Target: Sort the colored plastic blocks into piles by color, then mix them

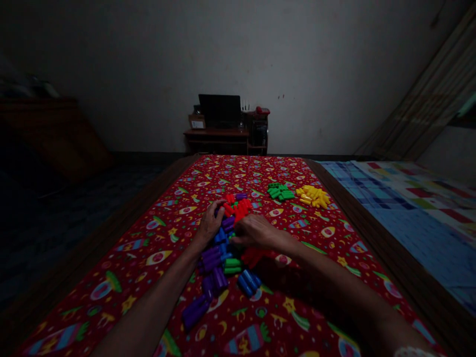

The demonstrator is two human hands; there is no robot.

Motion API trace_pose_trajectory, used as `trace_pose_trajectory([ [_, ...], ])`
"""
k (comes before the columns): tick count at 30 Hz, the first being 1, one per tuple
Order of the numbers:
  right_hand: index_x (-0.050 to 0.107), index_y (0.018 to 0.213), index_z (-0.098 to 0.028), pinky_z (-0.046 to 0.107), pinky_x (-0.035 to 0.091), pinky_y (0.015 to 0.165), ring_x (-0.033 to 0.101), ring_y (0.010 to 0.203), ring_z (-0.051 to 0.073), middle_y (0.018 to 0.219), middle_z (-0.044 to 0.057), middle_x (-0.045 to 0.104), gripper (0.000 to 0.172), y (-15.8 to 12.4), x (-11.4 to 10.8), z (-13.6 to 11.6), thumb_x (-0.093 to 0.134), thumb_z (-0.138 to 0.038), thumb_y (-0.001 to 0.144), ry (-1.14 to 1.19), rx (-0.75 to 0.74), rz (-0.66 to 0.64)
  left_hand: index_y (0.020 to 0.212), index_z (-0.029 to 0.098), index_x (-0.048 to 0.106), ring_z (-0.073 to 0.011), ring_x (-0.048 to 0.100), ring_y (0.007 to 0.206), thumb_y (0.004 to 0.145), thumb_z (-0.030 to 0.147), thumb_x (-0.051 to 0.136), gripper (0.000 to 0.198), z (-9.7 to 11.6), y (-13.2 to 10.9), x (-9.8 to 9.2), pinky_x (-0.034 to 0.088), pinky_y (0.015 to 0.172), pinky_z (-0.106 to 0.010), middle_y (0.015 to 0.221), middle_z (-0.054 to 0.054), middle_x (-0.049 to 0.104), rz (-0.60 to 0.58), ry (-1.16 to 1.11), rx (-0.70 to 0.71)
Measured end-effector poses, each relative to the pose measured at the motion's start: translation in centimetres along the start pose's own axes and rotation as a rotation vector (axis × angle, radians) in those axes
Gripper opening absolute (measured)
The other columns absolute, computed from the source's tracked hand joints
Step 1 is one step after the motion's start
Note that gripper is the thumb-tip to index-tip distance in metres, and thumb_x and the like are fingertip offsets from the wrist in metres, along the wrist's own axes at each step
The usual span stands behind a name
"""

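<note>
A mixed pile of plastic building blocks lies between my hands on a red patterned cloth (pixel 156 258). My left hand (pixel 211 222) rests along the pile's left side, thumb and fingers apart, beside a purple block (pixel 228 224). Reaching in from the right, my right hand (pixel 255 230) has its fingers bent down and together over the pile; their tips and anything in them are hidden. Red blocks (pixel 242 207) lie just beyond it. Nearer me are blue blocks (pixel 249 283), a green block (pixel 232 266) and several purple blocks (pixel 195 311).
Farther off to the right sit a heap of green blocks (pixel 280 192) and a heap of yellow blocks (pixel 313 196). A desk with a monitor (pixel 220 109) stands against the wall. Blue checked bedding (pixel 372 198) lies at the right, a wooden cabinet (pixel 52 134) at the left.
</note>
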State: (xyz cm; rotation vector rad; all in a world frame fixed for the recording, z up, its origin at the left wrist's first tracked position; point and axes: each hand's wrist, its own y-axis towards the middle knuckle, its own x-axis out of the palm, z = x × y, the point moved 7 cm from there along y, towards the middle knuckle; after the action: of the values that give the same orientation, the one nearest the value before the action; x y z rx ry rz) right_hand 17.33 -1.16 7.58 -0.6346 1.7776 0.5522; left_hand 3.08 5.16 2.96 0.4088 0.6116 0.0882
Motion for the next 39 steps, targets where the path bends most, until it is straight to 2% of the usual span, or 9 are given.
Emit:
trace_pose_trajectory([
  [6,0.07,0.085,-0.012,0.025,0.024,0.055,0.052,0.063,0.013,0.074,0.007,0.066,0.038,-0.9,-6.7,8.8,0.047,-0.041,0.093,-0.089,0.387,0.29,0.112,0.017,0.059,-0.0255,0.061,0.106,0.086,0.039,0.041,0.039,-0.1,0.0,0.1,0.048,0.095,-0.043,0.115,-0.011,0.066,0.005,0.002,-0.001],
  [9,0.07,0.094,-0.012,0.025,0.028,0.058,0.057,0.073,0.016,0.086,0.012,0.069,0.038,-2.0,-7.8,11.4,0.044,-0.04,0.095,-0.201,0.504,0.363,0.112,0.017,0.059,-0.0258,0.06,0.108,0.086,0.039,0.04,0.039,-0.1,0.0,0.2,0.046,0.097,-0.044,0.117,-0.011,0.066,0.01,0.006,-0.001],
  [15,0.073,0.08,-0.014,0.025,0.03,0.054,0.062,0.069,0.018,0.078,0.011,0.069,0.042,-1.2,-2.6,5.0,0.057,-0.052,0.087,-0.178,0.223,-0.154,0.115,0.016,0.058,-0.0256,0.06,0.109,0.086,0.041,0.04,0.042,-0.2,0.0,0.2,0.046,0.098,-0.044,0.117,-0.012,0.065,-0.009,0.008,-0.006],
  [18,0.072,0.089,-0.015,0.025,0.033,0.056,0.064,0.08,0.021,0.091,0.013,0.071,0.039,-1.1,-0.4,1.5,0.066,-0.052,0.08,-0.218,0.079,-0.238,0.115,0.017,0.058,-0.0255,0.06,0.107,0.086,0.041,0.04,0.042,-0.3,0.0,0.2,0.047,0.096,-0.044,0.115,-0.011,0.065,-0.006,0.002,-0.016],
  [25,0.069,0.081,-0.013,0.021,0.027,0.053,0.049,0.061,0.009,0.07,0.0,0.062,0.025,0.2,-1.2,3.8,0.068,-0.038,0.08,0.092,0.085,-0.153,0.112,0.017,0.059,-0.0258,0.059,0.11,0.086,0.041,0.04,0.04,-0.2,0.0,0.1,0.045,0.099,-0.044,0.118,-0.012,0.065,0.0,0.003,-0.001],
  [29,0.067,0.071,-0.011,0.022,0.027,0.054,0.045,0.057,0.009,0.061,-0.002,0.055,0.031,0.0,-5.4,9.4,0.059,-0.037,0.085,0.134,0.261,0.1,0.111,0.019,0.06,-0.0251,0.06,0.107,0.086,0.04,0.042,0.038,-0.2,0.0,0.0,0.046,0.098,-0.044,0.115,-0.01,0.066,0.017,-0.003,0.005],
  [33,0.07,0.096,-0.01,0.024,0.036,0.064,0.058,0.073,0.016,0.081,0.008,0.068,0.034,-2.3,-7.8,14.5,0.048,-0.036,0.091,0.069,0.513,0.423,0.112,0.018,0.06,-0.0253,0.06,0.109,0.086,0.041,0.041,0.039,-0.3,0.0,0.1,0.046,0.098,-0.044,0.117,-0.011,0.065,0.01,-0.004,0.002],
  [35,0.068,0.104,-0.01,0.025,0.037,0.068,0.06,0.079,0.018,0.09,0.011,0.07,0.034,-2.9,-7.6,14.7,0.047,-0.035,0.093,0.004,0.534,0.494,0.112,0.017,0.059,-0.0257,0.06,0.109,0.086,0.042,0.04,0.04,-0.3,0.0,0.2,0.046,0.098,-0.044,0.117,-0.012,0.065,0.008,-0.006,-0.002],
  [39,0.071,0.093,-0.013,0.023,0.034,0.064,0.058,0.069,0.014,0.078,0.007,0.069,0.033,-0.8,-4.8,10.1,0.043,-0.03,0.094,0.045,0.292,0.357,0.11,0.018,0.06,-0.0257,0.06,0.108,0.085,0.041,0.04,0.039,-0.2,0.1,0.2,0.045,0.098,-0.044,0.115,-0.011,0.066,0.013,-0.013,-0.005],
])
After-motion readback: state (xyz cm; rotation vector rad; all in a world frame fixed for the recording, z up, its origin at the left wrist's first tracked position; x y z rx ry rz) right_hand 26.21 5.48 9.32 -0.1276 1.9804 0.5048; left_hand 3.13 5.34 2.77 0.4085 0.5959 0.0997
